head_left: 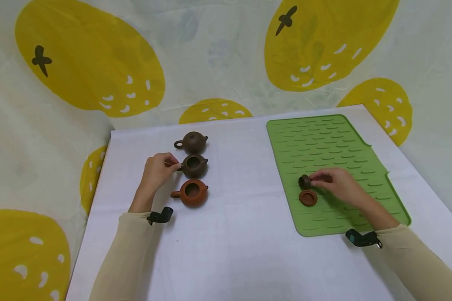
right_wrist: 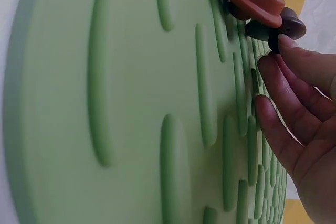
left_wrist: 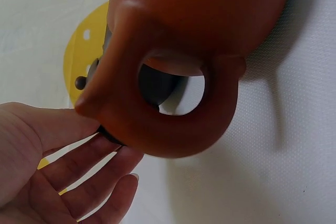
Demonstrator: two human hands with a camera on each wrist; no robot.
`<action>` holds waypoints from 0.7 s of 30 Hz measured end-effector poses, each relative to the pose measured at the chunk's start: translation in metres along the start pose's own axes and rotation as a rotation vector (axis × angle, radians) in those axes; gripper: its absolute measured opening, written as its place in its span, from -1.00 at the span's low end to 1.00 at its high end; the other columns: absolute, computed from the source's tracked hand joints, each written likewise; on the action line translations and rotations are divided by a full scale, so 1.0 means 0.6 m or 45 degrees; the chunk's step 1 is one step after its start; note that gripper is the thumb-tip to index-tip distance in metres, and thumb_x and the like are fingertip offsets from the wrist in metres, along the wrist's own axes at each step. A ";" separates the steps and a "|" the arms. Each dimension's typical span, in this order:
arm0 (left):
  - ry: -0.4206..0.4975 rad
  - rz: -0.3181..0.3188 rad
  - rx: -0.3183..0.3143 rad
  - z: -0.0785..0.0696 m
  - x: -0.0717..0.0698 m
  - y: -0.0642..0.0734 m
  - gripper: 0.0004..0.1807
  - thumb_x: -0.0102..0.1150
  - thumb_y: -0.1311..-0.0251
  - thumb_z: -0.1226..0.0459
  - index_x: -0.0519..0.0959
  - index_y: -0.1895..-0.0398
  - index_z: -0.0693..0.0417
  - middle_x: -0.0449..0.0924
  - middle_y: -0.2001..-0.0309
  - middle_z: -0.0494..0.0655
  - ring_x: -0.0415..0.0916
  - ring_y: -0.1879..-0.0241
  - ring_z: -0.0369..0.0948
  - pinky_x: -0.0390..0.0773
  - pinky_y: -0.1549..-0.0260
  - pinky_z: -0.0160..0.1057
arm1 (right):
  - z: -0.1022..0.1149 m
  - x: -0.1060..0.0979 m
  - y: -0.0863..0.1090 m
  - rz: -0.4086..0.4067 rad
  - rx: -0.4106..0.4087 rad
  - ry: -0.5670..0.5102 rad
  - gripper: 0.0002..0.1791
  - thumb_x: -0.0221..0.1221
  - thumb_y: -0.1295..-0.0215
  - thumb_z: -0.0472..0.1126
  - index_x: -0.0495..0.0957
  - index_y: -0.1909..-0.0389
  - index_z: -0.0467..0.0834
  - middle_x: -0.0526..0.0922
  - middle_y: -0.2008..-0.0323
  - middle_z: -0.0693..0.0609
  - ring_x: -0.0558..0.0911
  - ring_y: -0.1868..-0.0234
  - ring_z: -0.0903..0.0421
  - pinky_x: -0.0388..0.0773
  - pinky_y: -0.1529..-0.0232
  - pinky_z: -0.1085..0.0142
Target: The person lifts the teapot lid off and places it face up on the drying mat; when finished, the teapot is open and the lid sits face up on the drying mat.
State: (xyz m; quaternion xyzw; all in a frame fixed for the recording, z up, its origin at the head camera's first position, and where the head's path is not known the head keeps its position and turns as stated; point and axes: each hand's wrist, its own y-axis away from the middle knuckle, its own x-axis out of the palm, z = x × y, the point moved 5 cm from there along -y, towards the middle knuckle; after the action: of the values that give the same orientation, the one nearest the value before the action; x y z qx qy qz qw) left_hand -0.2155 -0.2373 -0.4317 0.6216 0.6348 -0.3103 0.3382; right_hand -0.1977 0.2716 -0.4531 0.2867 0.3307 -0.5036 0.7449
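Note:
Three small clay teapots stand in a column on the left of the table. My left hand [head_left: 159, 170] pinches the handle of the middle, lidless dark brown teapot [head_left: 194, 166]. Nearest me is a lidless reddish-brown teapot [head_left: 199, 199], whose ring handle fills much of the left wrist view. The far dark teapot [head_left: 194, 143] has its lid on. Over at the green mat, my right hand [head_left: 337, 184] pinches a dark brown teapot lid [head_left: 305, 181] by its knob, the lid tipped on its side. A reddish-brown lid [head_left: 308, 197] lies upside down on the mat beside it.
The green ridged mat [head_left: 324, 146] covers the right part of the white-clothed table [head_left: 241, 234]. A cloth with yellow fruit shapes [head_left: 214, 62] hangs behind the table and along its left side. Dark camera mounts [head_left: 361, 238] sit on both wrists.

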 end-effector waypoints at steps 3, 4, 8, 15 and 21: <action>0.005 0.005 -0.008 0.000 0.000 0.001 -0.88 0.34 -0.29 0.26 0.72 0.25 0.15 0.79 0.20 0.13 0.71 0.13 0.06 0.51 0.31 -0.25 | -0.005 0.000 0.002 0.008 0.014 0.011 -0.75 0.32 -0.36 -0.18 0.71 0.02 -0.21 0.80 0.11 -0.16 0.54 0.20 0.60 0.57 0.18 0.53; 0.006 0.007 -0.009 0.000 -0.001 0.001 -0.88 0.34 -0.29 0.26 0.72 0.25 0.15 0.79 0.20 0.13 0.71 0.13 0.05 0.51 0.32 -0.25 | -0.007 0.000 0.002 0.011 0.014 0.015 -0.75 0.31 -0.36 -0.20 0.71 0.02 -0.23 0.80 0.12 -0.17 0.55 0.21 0.59 0.57 0.18 0.53; 0.008 0.012 -0.015 0.000 -0.001 0.001 -0.88 0.34 -0.29 0.26 0.72 0.25 0.15 0.79 0.20 0.13 0.70 0.15 0.04 0.49 0.33 -0.26 | -0.012 0.001 0.004 0.015 0.012 0.023 -0.75 0.32 -0.34 -0.27 0.70 0.02 -0.28 0.80 0.13 -0.20 0.57 0.22 0.55 0.57 0.19 0.53; 0.002 0.008 -0.009 -0.001 -0.001 0.000 -0.89 0.35 -0.28 0.27 0.72 0.26 0.14 0.78 0.22 0.13 0.66 0.19 0.02 0.47 0.33 -0.27 | -0.016 0.001 0.005 0.033 0.018 0.005 -0.75 0.32 -0.31 -0.33 0.69 0.03 -0.30 0.80 0.14 -0.21 0.59 0.23 0.52 0.58 0.20 0.52; 0.004 0.002 -0.003 -0.002 -0.002 -0.001 -0.89 0.35 -0.28 0.28 0.72 0.26 0.16 0.78 0.22 0.15 0.64 0.20 0.01 0.47 0.33 -0.26 | -0.021 0.001 -0.001 0.036 0.026 0.042 -0.74 0.31 -0.32 -0.31 0.69 0.00 -0.28 0.80 0.14 -0.17 0.58 0.21 0.48 0.56 0.18 0.50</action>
State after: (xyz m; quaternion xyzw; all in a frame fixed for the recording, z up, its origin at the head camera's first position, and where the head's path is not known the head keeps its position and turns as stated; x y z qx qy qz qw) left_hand -0.2163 -0.2371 -0.4303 0.6222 0.6351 -0.3083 0.3384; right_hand -0.2006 0.2804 -0.4615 0.3072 0.3336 -0.4916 0.7434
